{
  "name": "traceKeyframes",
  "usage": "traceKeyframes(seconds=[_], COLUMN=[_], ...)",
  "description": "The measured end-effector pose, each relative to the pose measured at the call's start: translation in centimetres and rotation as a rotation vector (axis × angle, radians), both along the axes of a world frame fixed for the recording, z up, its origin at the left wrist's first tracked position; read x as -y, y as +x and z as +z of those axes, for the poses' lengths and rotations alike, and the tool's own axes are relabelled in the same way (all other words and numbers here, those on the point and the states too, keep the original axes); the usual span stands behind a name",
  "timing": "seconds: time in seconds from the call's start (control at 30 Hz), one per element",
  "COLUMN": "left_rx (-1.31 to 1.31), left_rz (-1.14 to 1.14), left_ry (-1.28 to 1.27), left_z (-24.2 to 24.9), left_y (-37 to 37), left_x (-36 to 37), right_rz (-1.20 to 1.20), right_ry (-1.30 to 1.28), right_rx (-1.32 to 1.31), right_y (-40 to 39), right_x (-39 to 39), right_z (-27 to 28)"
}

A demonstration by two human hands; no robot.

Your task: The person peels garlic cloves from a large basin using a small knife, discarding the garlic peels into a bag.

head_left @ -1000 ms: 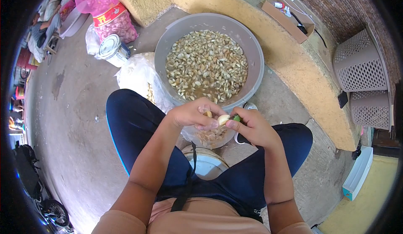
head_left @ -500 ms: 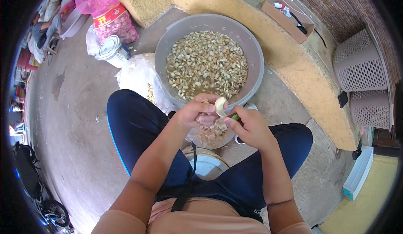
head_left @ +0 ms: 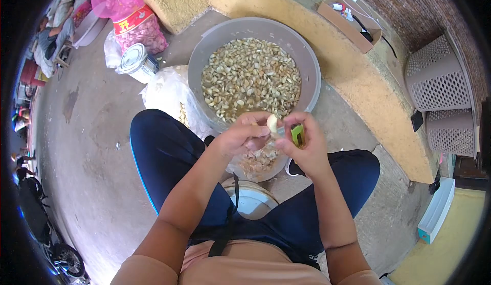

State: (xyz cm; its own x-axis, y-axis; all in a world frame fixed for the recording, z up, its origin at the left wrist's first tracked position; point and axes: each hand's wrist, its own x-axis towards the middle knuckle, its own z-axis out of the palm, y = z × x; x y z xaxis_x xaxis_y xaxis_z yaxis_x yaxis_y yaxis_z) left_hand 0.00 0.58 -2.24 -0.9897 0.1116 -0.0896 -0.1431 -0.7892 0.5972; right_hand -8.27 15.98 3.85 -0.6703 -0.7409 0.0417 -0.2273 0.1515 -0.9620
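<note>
A pale garlic clove (head_left: 272, 123) is pinched between the fingertips of my left hand (head_left: 248, 133), above the near rim of a large grey tub (head_left: 313, 75). My right hand (head_left: 308, 144) holds a small green-handled tool (head_left: 297, 135), and its thumb is beside the clove. Whether the tool has a blade I cannot make out. Many garlic cloves (head_left: 250, 75) lie in liquid in the tub. Below my hands, a clear container of peelings (head_left: 260, 163) stands partly hidden.
Left of the tub are a plastic bag (head_left: 166, 93), a metal can (head_left: 139, 62) and a pink sack (head_left: 140, 32). A yellow ledge (head_left: 358, 88) curves along the right, with a cardboard box (head_left: 350, 24) and perforated baskets (head_left: 440, 80). A motorcycle (head_left: 41, 223) stands far left.
My right hand has turned and lifted slightly, showing more of the green tool. The clove has shifted a little to the right. Figures have appeared at the far left edge.
</note>
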Motion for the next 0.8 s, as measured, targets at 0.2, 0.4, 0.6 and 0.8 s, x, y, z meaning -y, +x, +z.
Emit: traceKeyframes(seconds=[0.2,0.4,0.6,0.8], left_rx=[0.039,0.018,0.174,0.452], left_rz=[0.074,0.075,0.121,0.309], left_ry=[-0.108,-0.026,-0.052,-0.799], left_z=[0.8,0.6,0.8,0.3], left_y=[-0.2,0.3,0.4,1.6], left_x=[-0.2,0.3,0.1,0.2], right_rz=[-0.043,-0.139,0.027,0.493], right_ry=[0.146,-0.016,0.336,0.805], right_rx=[0.217,0.504,0.189,-0.386], right_y=[0.1,-0.4,-0.6,0.4], right_x=[0.6,0.4,0.0,-0.8], right_z=[-0.6,-2.0,-2.3,-9.9])
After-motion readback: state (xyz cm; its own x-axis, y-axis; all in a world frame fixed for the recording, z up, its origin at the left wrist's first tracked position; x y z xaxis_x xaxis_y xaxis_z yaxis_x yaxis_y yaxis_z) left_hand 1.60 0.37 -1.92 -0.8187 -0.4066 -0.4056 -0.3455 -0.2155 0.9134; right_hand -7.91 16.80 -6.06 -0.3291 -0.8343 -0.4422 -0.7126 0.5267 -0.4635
